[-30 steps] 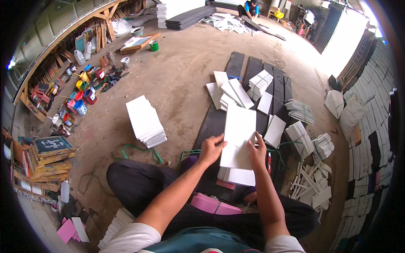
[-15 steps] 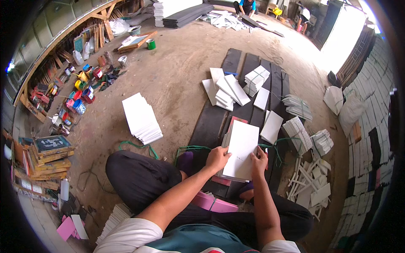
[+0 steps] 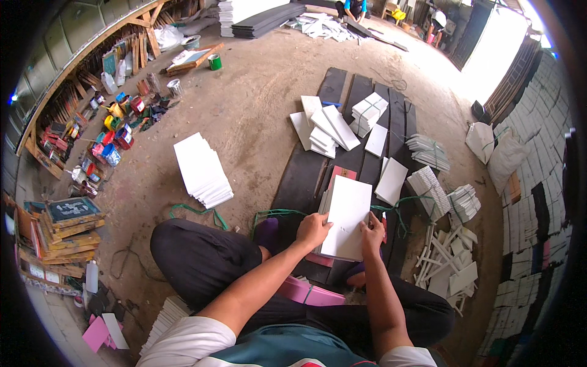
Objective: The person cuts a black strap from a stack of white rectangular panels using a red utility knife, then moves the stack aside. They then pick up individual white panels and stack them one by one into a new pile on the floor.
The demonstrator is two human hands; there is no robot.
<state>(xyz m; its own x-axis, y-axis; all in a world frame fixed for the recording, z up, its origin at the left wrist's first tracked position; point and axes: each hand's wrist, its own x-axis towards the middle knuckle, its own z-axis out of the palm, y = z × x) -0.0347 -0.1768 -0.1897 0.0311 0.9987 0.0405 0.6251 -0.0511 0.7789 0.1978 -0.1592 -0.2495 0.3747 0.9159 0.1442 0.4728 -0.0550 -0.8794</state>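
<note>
Between my hands is a stack of white rectangular foam-like boards (image 3: 348, 214), its top sheet facing up with a small dark mark near the lower end. My left hand (image 3: 314, 231) grips the stack's left edge, thumb on the side. Along the right edge my right hand (image 3: 372, 235) closes on the same stack. Beneath the boards a reddish-pink slab (image 3: 344, 172) sticks out at the far and near ends. Green strapping (image 3: 278, 213) lies to the left of the stack, and another green strap (image 3: 400, 214) loops to its right.
Dark planks (image 3: 299, 177) lie under the work, bearing loose white boards (image 3: 333, 127) and a strapped white bundle (image 3: 369, 112). A white pile (image 3: 202, 171) stands on the floor to the left, with offcuts (image 3: 449, 263) at right. Pink boards (image 3: 312, 293) lie by my legs. Two people are far off.
Both hands keep their hold on the white stack, nearly in place. The whole view has shifted slightly.
</note>
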